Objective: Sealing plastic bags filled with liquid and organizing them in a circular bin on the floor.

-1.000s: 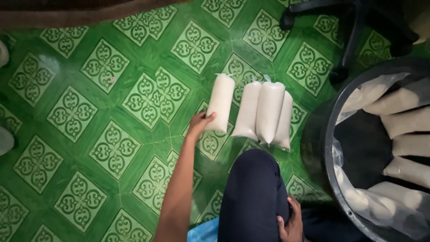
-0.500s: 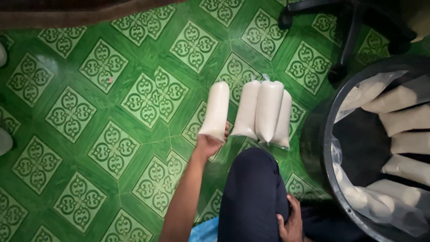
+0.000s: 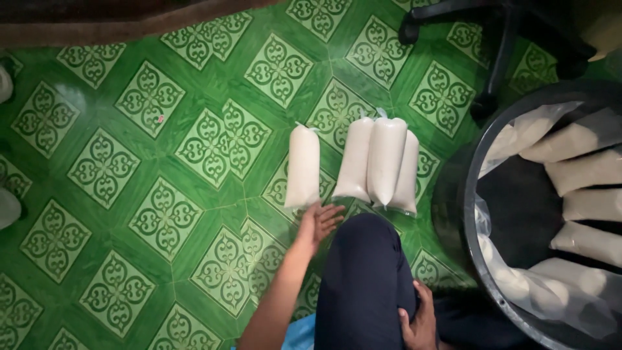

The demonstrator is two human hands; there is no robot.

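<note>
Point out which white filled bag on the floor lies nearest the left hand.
The lone bag, lying apart to the left of the three bunched bags; the left hand is at its lower end.

One head-worn camera looks steeply down from above the knee [image 3: 363, 272]; green tiled floor [image 3: 162, 162] close below.

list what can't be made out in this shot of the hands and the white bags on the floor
- Head view, right hand: fingers hidden behind the dark trouser leg.
- Black tub: cut off by the right and bottom edges, so its bags cannot be counted.
- Three stacked bags: the top one hides any beneath.
- Left hand: contact with the single bag unclear.
</note>
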